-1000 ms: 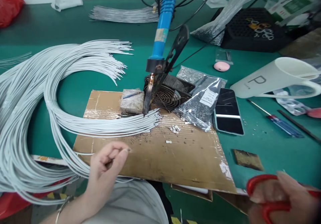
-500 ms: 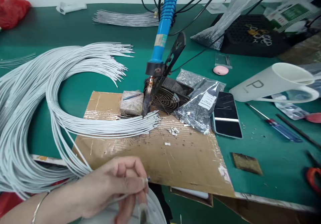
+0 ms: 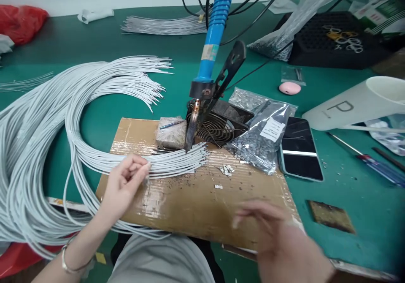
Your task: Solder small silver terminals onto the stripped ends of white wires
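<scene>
My left hand (image 3: 128, 181) is over the front of the white wire bundle (image 3: 171, 162) lying across the cardboard. Its thumb and fingers are pinched together; whatever they grip is hidden. Smeared by motion, my right hand (image 3: 278, 236) hovers above the cardboard's right front part, and its grip does not show clearly. A blue-sleeved soldering iron (image 3: 205, 69) hangs in a stand, its dark tip pointing down just above the wire ends. Several small white connector pieces (image 3: 227, 170) lie to the right of those ends.
The cardboard sheet (image 3: 190, 207) covers the bench front. Around it are a grey block (image 3: 171, 133), a small fan (image 3: 218, 129), a bag of small parts (image 3: 259, 137), a phone (image 3: 300, 148), a mug (image 3: 351, 105), a screwdriver (image 3: 367, 160) and a brown pad (image 3: 330, 216).
My left hand has moved from above my lap forward and left onto the wire bundle. The right hand has swung right, away from the left. The view has shifted slightly.
</scene>
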### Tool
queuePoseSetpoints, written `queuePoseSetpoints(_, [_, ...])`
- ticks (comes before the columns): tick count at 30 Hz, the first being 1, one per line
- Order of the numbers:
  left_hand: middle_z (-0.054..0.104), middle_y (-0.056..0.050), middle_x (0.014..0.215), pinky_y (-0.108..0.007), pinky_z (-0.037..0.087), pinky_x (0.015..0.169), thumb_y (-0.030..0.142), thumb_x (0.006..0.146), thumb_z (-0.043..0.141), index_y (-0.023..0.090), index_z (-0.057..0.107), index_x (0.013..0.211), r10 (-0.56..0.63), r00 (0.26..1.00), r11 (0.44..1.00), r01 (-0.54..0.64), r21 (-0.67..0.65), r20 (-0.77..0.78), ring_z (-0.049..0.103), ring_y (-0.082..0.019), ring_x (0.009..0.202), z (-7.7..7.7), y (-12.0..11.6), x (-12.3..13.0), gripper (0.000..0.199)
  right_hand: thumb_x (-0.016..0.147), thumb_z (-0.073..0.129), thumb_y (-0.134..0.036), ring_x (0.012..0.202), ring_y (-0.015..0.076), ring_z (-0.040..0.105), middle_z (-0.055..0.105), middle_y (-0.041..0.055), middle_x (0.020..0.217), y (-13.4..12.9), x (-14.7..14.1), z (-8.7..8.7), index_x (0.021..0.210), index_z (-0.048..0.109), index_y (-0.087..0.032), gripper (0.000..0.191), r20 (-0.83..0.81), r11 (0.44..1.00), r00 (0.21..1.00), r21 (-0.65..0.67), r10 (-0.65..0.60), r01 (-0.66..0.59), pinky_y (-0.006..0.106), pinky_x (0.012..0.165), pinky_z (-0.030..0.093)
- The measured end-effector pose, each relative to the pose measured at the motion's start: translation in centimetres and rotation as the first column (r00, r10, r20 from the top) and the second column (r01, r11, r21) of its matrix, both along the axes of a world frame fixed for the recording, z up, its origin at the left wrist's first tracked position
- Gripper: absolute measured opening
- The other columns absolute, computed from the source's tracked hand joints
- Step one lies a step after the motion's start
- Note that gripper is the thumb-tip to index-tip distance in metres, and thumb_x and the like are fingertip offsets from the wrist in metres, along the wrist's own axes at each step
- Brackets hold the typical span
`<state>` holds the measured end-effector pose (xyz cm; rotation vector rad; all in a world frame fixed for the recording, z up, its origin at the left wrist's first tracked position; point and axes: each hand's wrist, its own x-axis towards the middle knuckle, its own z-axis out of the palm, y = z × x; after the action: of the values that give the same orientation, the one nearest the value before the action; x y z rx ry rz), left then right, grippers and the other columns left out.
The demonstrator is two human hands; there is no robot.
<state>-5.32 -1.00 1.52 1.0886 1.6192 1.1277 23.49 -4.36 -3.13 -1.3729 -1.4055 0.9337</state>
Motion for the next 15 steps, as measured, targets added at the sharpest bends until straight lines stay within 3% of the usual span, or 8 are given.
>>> queuePoseSetpoints(3, [0.054,0.005,0.062,-0.023,0.032,0.056,0.045,0.089,0.077,0.017,0.064,0.085,-0.122,0.979,0.984,0.14,-0.107,0.161,0.043,-0.012,0.057,-0.6,-0.1,1.5,0.031,0.112,0.032,-0.044,0.071,0.0188,0.067,0.071,0.0064,0.085,-1.0,-5.0,0.9,0.094,0.081,-0.026,0.055,-0.234,0.982,0.956,-0.03,0.177,-0.189,0.031,0.063,0.052])
queuePoseSetpoints(5, [0.053,0.005,0.063,-0.023,0.03,0.057,0.045,0.091,0.076,0.017,0.063,0.085,-0.148,0.957,0.975,0.184,-0.128,0.248,0.041,-0.011,0.057,-0.8,-0.4,2.3,0.032,0.113,0.033,-0.04,0.062,0.0155,0.062,0.066,0.0044,0.074,-0.7,-6.9,1.6,0.087,0.08,-0.023,0.056,-0.265,0.958,0.924,-0.01,0.275,-0.288,0.028,0.058,0.047])
queuePoseSetpoints(7, [0.053,0.004,0.063,-0.023,0.03,0.057,0.044,0.093,0.075,0.017,0.062,0.082,-0.157,0.939,0.97,0.205,-0.132,0.306,0.042,-0.011,0.058,-0.9,-0.7,2.8,0.032,0.111,0.043,-0.035,0.058,0.0136,0.058,0.06,0.0021,0.067,0.2,-7.7,1.9,0.081,0.078,-0.021,0.048,-0.196,0.971,0.952,-0.003,0.233,-0.239,0.026,0.056,0.044])
queuePoseSetpoints(10, [0.056,0.004,0.064,-0.022,0.032,0.057,0.044,0.094,0.074,0.017,0.063,0.083,-0.169,0.915,0.964,0.231,-0.133,0.367,0.044,-0.011,0.058,-0.6,-1.0,3.0,0.032,0.102,0.063,-0.028,0.06,0.0132,0.057,0.061,0.0007,0.069,1.4,-7.9,1.7,0.088,0.081,-0.023,0.023,-0.125,0.997,0.991,-0.056,0.041,-0.049,0.025,0.057,0.046])
queuePoseSetpoints(12, [0.056,0.003,0.064,-0.022,0.034,0.056,0.045,0.095,0.073,0.018,0.062,0.085,-0.171,0.906,0.961,0.241,-0.137,0.387,0.046,-0.011,0.057,-0.3,-1.2,3.2,0.031,0.096,0.07,-0.025,0.06,0.013,0.058,0.065,0.0011,0.073,2.0,-8.2,1.4,0.095,0.083,-0.025,0.013,-0.156,0.996,0.987,-0.08,0.034,-0.046,0.024,0.055,0.047])
queuePoseSetpoints(15, [0.056,0.004,0.064,-0.021,0.038,0.054,0.046,0.096,0.072,0.018,0.061,0.084,-0.166,0.91,0.963,0.233,-0.138,0.381,0.049,-0.012,0.056,-0.1,-1.5,3.7,0.032,0.092,0.073,-0.022,0.058,0.0123,0.059,0.067,0.0016,0.074,2.5,-8.8,1.2,0.095,0.085,-0.025,0.013,-0.248,0.99,0.964,-0.069,0.101,-0.121,0.022,0.05,0.046])
